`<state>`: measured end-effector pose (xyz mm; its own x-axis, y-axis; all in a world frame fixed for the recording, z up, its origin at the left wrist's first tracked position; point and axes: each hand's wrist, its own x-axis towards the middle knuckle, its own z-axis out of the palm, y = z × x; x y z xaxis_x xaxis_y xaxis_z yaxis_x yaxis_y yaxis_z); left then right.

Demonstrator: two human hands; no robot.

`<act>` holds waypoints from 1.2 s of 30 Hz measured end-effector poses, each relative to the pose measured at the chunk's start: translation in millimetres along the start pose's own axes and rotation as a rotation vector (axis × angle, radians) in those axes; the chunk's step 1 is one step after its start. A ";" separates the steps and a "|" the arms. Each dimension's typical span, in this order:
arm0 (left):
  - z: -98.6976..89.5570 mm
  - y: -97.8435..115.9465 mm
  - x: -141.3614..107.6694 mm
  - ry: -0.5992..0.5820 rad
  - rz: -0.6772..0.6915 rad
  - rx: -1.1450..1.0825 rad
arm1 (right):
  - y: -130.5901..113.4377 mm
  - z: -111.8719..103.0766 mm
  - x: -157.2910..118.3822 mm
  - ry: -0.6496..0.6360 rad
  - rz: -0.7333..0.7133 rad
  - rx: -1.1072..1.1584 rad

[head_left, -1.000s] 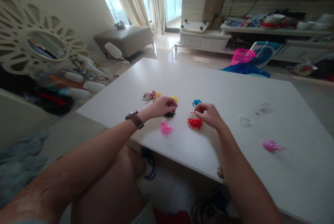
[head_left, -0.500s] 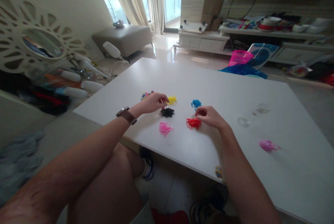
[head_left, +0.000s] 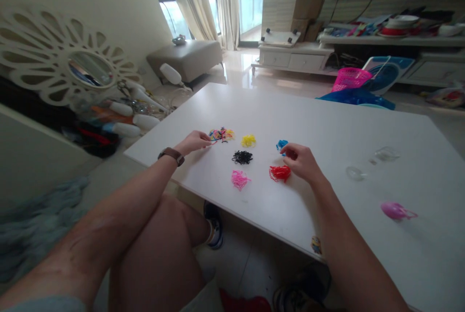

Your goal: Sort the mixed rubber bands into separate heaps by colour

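Small bands lie in separate piles on the white table [head_left: 261, 108]: yellow [head_left: 248, 141], black [head_left: 242, 157], pink [head_left: 240, 179], red [head_left: 279, 173] and blue [head_left: 281, 146]. A mixed-colour pile [head_left: 222, 134] is at the left. My left hand [head_left: 196, 142] is at that pile's left edge, its fingers pinched on a red band [head_left: 213, 143]. My right hand [head_left: 298, 159] is beside the blue pile and above the red one, fingers curled together; what they hold, if anything, is too small to make out.
On the table's right side lie clear plastic pieces [head_left: 387, 154] and a pink-purple object [head_left: 395, 210]. A minion sticker [head_left: 316, 244] is at the near edge. Beyond the table stands a pink basket [head_left: 350, 79]; a mirror [head_left: 90, 69] leans at the left.
My left hand has moved left from near the yellow and black piles to the mixed pile. My right hand has shifted slightly away from the red pile towards the blue one. The view has turned left.
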<state>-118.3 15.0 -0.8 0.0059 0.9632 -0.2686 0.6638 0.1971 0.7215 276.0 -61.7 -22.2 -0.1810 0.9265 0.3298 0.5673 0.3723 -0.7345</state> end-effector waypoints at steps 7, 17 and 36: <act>23.9 -12.4 11.0 0.174 0.114 0.262 | -1.7 4.3 -0.1 -0.009 -0.037 -0.018; 27.6 -14.7 17.8 0.132 0.132 0.299 | -3.0 8.2 0.2 -0.017 -0.067 -0.006; 25.6 -9.7 14.2 0.170 0.148 0.342 | -5.0 10.4 0.3 -0.053 -0.083 -0.030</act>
<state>-105.5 22.1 -27.9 0.0153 0.9988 -0.0473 0.8757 0.0094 0.4827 264.8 -62.7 -24.5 -0.2708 0.8942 0.3564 0.5720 0.4473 -0.6876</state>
